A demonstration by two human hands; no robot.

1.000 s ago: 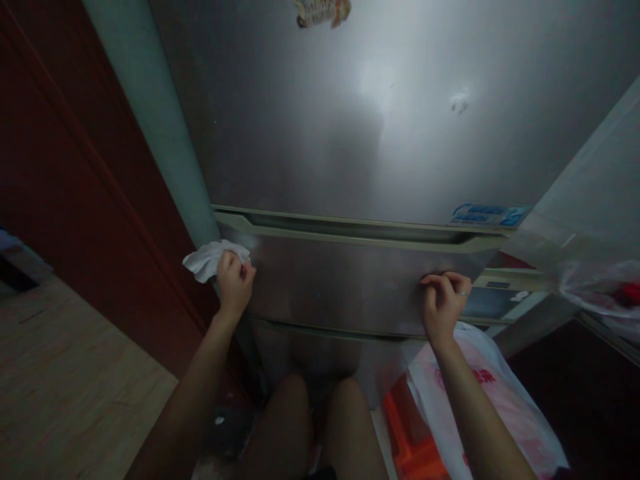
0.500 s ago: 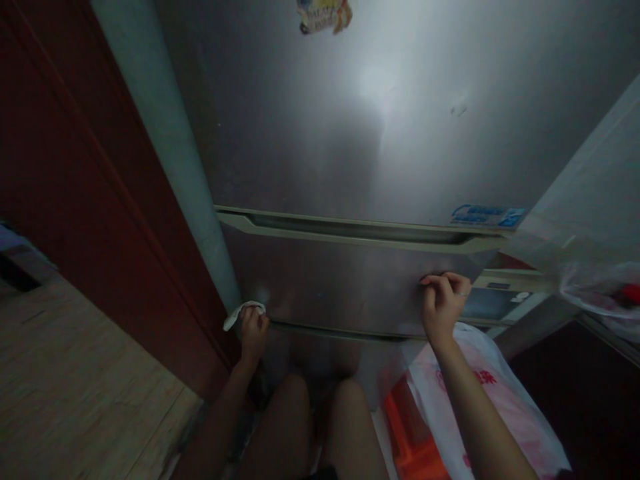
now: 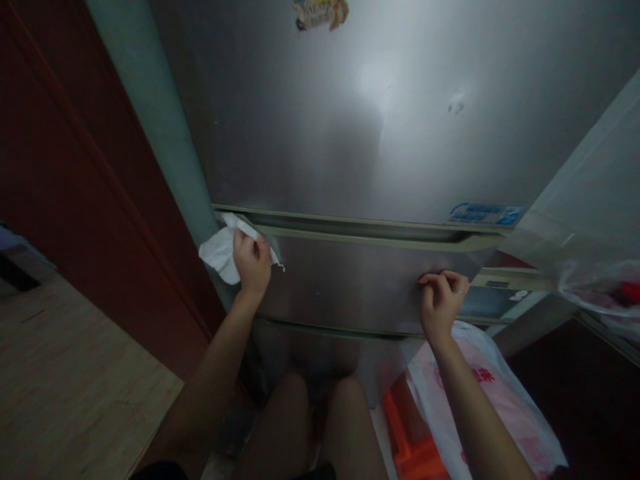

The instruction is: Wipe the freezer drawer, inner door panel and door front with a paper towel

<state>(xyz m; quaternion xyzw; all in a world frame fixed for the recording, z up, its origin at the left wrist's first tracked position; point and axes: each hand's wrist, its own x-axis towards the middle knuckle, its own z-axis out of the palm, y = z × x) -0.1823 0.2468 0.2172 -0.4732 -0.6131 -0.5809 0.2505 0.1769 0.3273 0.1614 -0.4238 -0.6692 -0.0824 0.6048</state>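
My left hand (image 3: 251, 260) is closed on a white cloth (image 3: 220, 257) that looks thin, perhaps a tissue. It is at the upper left corner of the middle drawer front (image 3: 345, 280) of a silver refrigerator, just under the recessed handle (image 3: 350, 230). Part of the cloth spreads out left past the drawer's edge. My right hand (image 3: 443, 300) rests against the right side of the same drawer front, its fingers loosely bent and apart, with nothing visible in them. A ring shows on one finger.
Above is the large upper door (image 3: 310, 133) with a magnet (image 3: 320, 13) and a blue sticker (image 3: 485, 213). A white plastic bag (image 3: 495, 400) and an orange container (image 3: 413, 433) stand at lower right. A dark red door frame (image 3: 100, 187) runs along the left.
My left hand has moved up with the white cloth, from the drawer's lower left corner to its upper left. More of the cloth shows. My right hand has stayed in place.
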